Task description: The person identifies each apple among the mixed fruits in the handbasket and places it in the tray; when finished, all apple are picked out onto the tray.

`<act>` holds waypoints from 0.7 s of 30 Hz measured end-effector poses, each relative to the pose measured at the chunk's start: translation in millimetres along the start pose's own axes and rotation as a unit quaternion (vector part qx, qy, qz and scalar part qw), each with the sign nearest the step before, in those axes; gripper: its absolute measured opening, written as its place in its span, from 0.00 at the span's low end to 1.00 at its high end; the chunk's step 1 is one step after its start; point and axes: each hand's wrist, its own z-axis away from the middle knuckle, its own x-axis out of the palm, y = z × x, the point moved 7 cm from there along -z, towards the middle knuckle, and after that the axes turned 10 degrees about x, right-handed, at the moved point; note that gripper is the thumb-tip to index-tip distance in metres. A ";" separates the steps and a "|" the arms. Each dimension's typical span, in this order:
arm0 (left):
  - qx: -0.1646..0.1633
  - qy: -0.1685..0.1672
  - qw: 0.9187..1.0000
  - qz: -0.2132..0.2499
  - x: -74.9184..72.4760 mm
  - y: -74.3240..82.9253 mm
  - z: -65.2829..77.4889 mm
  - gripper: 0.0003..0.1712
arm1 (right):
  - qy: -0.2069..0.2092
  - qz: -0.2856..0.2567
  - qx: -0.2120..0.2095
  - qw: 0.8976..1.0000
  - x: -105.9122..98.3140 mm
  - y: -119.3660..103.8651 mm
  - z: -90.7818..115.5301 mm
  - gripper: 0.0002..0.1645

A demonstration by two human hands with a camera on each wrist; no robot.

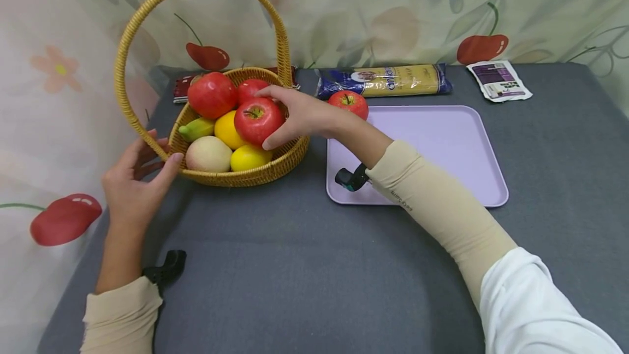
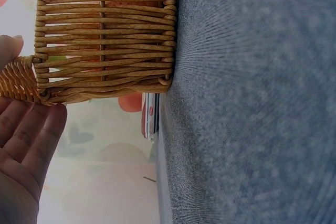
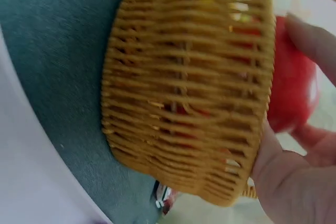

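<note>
A wicker basket point(image 1: 236, 179) with a tall arched handle point(image 1: 123, 64) stands at the left of the table, filled with fruit. My left hand point(image 1: 131, 182) holds the foot of this handle, thumb on one side and fingers on the other. At the basket's right side, my right hand point(image 1: 309, 112) grips a red apple point(image 1: 256, 120) over the other fruit. Around that apple lie a large red fruit point(image 1: 212, 95), another red fruit point(image 1: 251, 88), a green banana-like fruit point(image 1: 196, 129), a pale peach point(image 1: 208, 154) and yellow fruits point(image 1: 249, 158).
A lilac tray point(image 1: 442, 152) lies right of the basket, partly under my right forearm. Another red apple point(image 1: 350, 102) sits at its far left corner. Behind are a pasta packet point(image 1: 393, 81) and a white-and-purple pouch point(image 1: 500, 82). A dark red packet point(image 1: 182, 89) shows behind the basket.
</note>
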 end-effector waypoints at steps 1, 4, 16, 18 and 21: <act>0.001 0.000 1.000 0.000 -0.1 0.5 -0.1 0.29 | 0.013 0.018 -0.001 1.000 1.0 -0.9 1.0 0.53; 0.006 0.001 1.000 0.002 -0.3 2.4 -0.4 0.29 | 0.050 0.064 -0.013 0.997 4.2 -4.3 3.6 0.52; 0.007 0.006 1.000 0.008 -0.2 4.0 -0.1 0.28 | 0.105 0.051 -0.038 0.992 1.1 -3.6 15.4 0.48; 0.007 0.007 1.000 0.008 -0.2 2.7 -0.1 0.29 | 0.110 0.048 -0.037 0.992 -0.6 -2.9 17.5 0.48; 0.009 0.007 1.000 0.009 -0.1 2.1 -0.3 0.29 | 0.118 0.042 -0.030 0.992 -3.4 -1.3 20.9 0.49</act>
